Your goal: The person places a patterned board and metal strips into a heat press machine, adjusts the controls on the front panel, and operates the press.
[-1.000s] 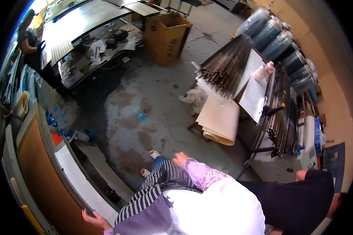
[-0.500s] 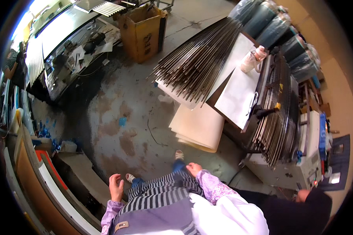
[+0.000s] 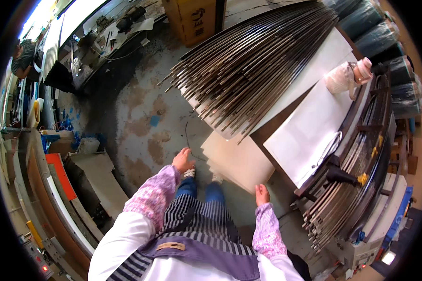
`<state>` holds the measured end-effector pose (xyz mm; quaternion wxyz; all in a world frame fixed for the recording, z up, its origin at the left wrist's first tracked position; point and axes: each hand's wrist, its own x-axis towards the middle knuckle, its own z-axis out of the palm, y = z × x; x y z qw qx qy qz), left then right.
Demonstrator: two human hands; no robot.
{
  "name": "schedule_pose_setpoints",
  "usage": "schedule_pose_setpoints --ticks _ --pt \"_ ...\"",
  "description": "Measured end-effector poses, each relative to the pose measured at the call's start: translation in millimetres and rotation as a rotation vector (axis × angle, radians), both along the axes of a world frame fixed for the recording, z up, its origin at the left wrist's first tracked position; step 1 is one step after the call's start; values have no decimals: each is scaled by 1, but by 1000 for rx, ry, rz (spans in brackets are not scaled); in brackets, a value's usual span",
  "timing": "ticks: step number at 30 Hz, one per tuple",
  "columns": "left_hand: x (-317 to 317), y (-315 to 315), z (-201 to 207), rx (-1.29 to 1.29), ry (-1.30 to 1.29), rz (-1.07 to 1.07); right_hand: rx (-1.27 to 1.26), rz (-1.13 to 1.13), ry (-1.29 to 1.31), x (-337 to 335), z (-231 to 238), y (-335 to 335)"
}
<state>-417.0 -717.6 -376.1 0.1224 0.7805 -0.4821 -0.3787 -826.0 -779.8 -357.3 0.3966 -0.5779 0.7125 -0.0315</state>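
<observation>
Below the big fan of long thin grey metal rods (image 3: 253, 70), a stack of flat cream boards (image 3: 237, 161) leans on the stained concrete floor (image 3: 140, 122). Just beside that stack, the right hand (image 3: 261, 194) hangs empty with loose fingers. On the stack's other side, the left hand (image 3: 183, 160) hangs empty too, its fingers a little spread, holding nothing.

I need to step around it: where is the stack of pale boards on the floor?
In the head view, the stack of pale boards lies just ahead of the feet, between left hand and right hand, under the metal rods.
</observation>
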Motion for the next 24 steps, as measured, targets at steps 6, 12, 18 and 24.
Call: schedule_pose_setpoints --ticks 6,12,18,24 --pt "-23 -98 -105 158 1 34 -184 -70 76 -25 -43 -21" --pt "-52 -115 -107 335 142 156 23 -413 -183 -60 -82 -33" --pt "-73 -67 -69 335 196 -34 49 -627 -443 -72 -107 -51" --pt "-71 -71 -141 342 525 115 71 -722 -487 -74 -104 -96"
